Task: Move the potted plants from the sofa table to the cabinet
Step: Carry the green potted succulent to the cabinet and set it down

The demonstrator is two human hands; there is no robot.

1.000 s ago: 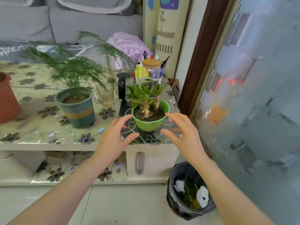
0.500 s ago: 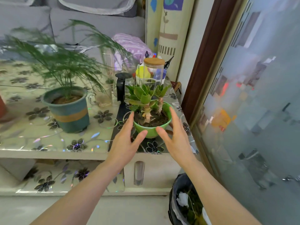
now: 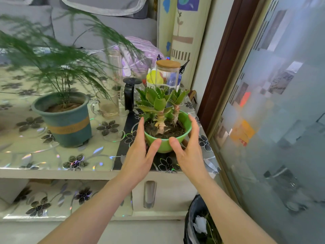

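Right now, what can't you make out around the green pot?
- Green pot: its base sits behind the left hand and right hand; firm grip unclear.
- Bin: cut off by the bottom edge.
- Fern: fronds blurred, running off the left edge.
- Cabinet: not in view.

Both hands (image 3: 165,155) now against green pot (image 3: 166,144)

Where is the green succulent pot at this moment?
In the head view, the green succulent pot sits at the sofa table's right end, between the left hand and right hand, before the cork-lidded jar.
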